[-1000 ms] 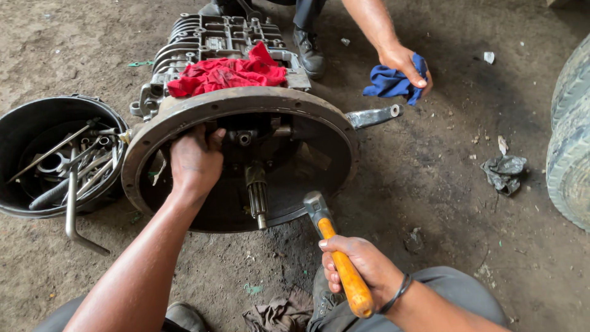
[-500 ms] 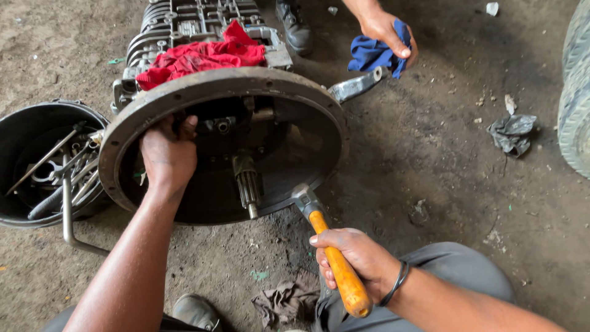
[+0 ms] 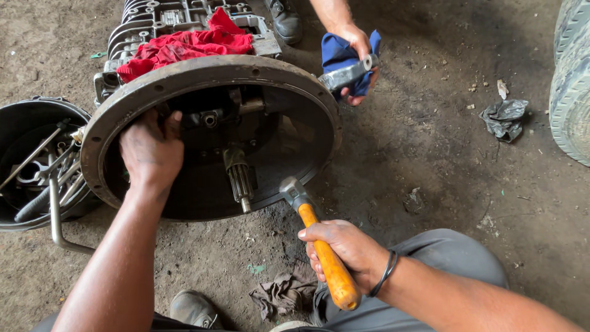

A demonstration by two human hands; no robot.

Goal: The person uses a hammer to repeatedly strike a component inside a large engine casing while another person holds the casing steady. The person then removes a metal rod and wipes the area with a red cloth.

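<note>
Orange-handled hammer [image 3: 319, 246], head at bell housing [image 3: 184, 71] rim, round rusty housing facing up, splined shaft [image 3: 239, 178] inside

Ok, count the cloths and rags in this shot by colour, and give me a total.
Red: 1, the red cloth on top of the gearbox.
Blue: 1, the blue cloth in another person's hand.
Dark grey: 1, the crumpled rag on the ground near the tyre.
Brown: 1, the dirty rag on the ground by the hammer.
Total: 4
</note>
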